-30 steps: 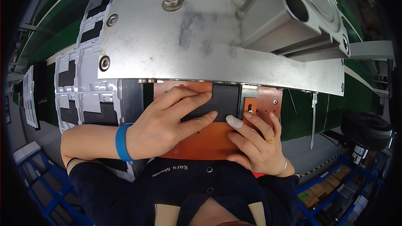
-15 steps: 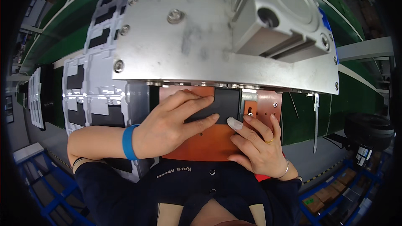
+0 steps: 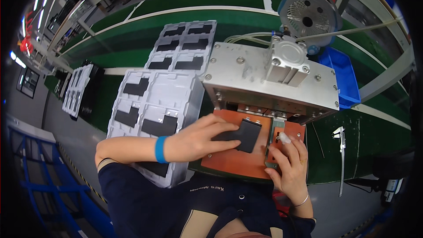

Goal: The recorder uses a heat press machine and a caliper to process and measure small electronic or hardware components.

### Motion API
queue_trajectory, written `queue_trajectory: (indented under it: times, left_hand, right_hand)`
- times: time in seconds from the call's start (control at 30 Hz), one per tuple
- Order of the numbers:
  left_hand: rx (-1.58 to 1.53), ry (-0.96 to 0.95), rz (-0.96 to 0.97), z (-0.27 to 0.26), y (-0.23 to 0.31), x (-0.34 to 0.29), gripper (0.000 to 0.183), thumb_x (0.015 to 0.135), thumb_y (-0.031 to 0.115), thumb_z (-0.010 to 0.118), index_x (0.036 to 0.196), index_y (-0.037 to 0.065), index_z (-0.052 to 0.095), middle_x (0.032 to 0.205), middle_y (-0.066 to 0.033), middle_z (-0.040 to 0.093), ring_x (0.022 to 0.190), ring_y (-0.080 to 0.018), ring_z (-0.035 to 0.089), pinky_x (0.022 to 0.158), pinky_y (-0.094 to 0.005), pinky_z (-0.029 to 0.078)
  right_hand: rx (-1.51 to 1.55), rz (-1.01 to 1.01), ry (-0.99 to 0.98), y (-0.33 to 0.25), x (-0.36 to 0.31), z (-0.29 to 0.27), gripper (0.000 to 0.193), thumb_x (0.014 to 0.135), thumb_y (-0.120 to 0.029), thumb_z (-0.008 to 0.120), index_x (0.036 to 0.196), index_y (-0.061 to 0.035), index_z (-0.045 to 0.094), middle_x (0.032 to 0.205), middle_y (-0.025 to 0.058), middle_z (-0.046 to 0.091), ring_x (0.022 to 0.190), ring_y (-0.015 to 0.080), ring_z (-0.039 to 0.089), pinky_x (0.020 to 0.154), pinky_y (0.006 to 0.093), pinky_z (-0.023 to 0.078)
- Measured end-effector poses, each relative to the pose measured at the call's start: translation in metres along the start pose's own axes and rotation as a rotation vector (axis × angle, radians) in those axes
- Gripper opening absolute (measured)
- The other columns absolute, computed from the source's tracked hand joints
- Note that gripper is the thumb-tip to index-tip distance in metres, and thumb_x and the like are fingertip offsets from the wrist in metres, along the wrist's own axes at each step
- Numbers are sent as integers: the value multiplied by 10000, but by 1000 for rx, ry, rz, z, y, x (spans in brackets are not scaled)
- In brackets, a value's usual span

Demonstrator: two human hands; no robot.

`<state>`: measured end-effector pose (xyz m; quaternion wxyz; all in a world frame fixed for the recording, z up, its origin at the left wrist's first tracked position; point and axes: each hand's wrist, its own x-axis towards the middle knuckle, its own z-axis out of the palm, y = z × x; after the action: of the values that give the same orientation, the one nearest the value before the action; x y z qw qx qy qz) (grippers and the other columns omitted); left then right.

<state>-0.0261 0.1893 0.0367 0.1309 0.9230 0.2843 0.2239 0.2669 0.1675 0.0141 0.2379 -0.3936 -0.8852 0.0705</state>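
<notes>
My left hand (image 3: 196,139), with a blue wristband, grips a flat black L-shaped piece (image 3: 249,135) between the thumb below and the fingers above. The piece is over an orange plate (image 3: 229,165) at the front of a silver metal press (image 3: 260,83). Part of it is hidden under my hand. My right hand (image 3: 291,163) rests at a small orange block (image 3: 276,139) on the plate's right side. Its fingers are apart and hold nothing; one fingertip has a white cover.
White trays (image 3: 165,97) with black pieces stand left of the press. A caliper (image 3: 341,158) and a thin rod (image 3: 318,140) lie on the green bench to the right. Behind the press are a blue bin (image 3: 341,77) and a clear reel (image 3: 304,20).
The view has pulled back and shows more of the bench. The black piece has come out from under the press's edge toward me, and my right hand has moved off it to the orange block.
</notes>
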Motion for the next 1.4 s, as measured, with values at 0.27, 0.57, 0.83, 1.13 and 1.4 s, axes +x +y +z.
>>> queue_trajectory:
  times: [0.27, 0.57, 0.83, 1.13, 1.4]
  left_hand:
    - [441, 119, -275, -65, -12, -100, 411, 665, -41, 620, 1054, 82, 661, 1155, -154, 560, 979, -325, 534, 826, -394, 473]
    - [304, 145, -310, -76, -69, -117, 293, 780, -18, 620, 1053, 78, 665, 1147, -118, 576, 1014, -310, 508, 869, -386, 449]
    - [30, 93, -406, -64, -96, -109, 277, 794, 12, 629, 1066, 47, 672, 1135, -104, 628, 1018, -289, 565, 887, -360, 457]
    - [172, 221, -523, -66, -63, -98, 283, 811, 1, 617, 1091, 22, 656, 1235, -145, 587, 1115, -302, 561, 931, -349, 446]
    - [-845, -194, -699, -15, 97, -118, 59, 816, 56, 690, 790, 3, 692, 783, -94, 673, 743, -175, 644, 689, -267, 503]
  right_hand:
    - [-13, -27, 158, 2, -6, 9, 420, 725, -262, 746, 1087, -78, 639, 1308, 152, 488, 1173, 348, 457, 972, 452, 389]
    - [1080, 308, -171, -28, -72, 41, 178, 917, -105, 531, 949, 29, 644, 860, 160, 684, 717, 221, 678, 659, 305, 540]
    - [1150, 167, -505, -20, -138, 136, 365, 951, -168, 485, 1283, -21, 518, 1274, 166, 541, 1215, 292, 489, 1034, 354, 363]
    - [1187, 221, -691, -3, -145, 201, 389, 934, -224, 521, 1294, -76, 502, 1285, 129, 509, 1225, 285, 443, 1045, 356, 331]
    - [940, 176, -460, -7, -144, 228, 386, 828, -335, 681, 1134, -104, 629, 1116, 97, 610, 1096, 293, 537, 947, 379, 412]
